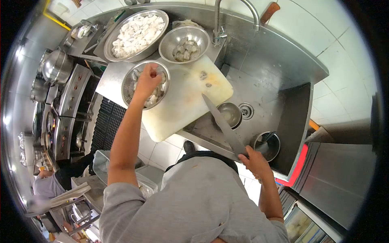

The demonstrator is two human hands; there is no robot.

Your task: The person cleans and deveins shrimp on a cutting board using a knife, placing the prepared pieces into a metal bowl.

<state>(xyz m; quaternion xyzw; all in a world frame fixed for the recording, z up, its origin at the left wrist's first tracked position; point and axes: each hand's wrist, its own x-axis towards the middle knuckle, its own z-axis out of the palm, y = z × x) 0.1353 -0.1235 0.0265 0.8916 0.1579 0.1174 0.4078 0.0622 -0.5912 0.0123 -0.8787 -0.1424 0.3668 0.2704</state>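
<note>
My left hand [149, 80] is over a perforated metal colander [125, 90] that holds grey, raw shrimp [153, 99]. Its fingers are curled together; whatever they may hold is hidden. In my right hand [257, 164] is the handle of a long kitchen knife [225, 127], its blade slanting up and left so the tip is at the white cutting board's edge. Small grey scraps [203, 75] lie on the cutting board [174, 111]. A second colander [163, 52] with more shrimp [186, 50] stands at the board's far edge.
A large metal bowl [107, 52] of white cut pieces [139, 34] stands back left. To the right is a steel sink [263, 95] with a faucet [219, 28], a small bowl [229, 113] and a pot [273, 152]. A stove [71, 109] stands at left; another person [50, 184] is lower left.
</note>
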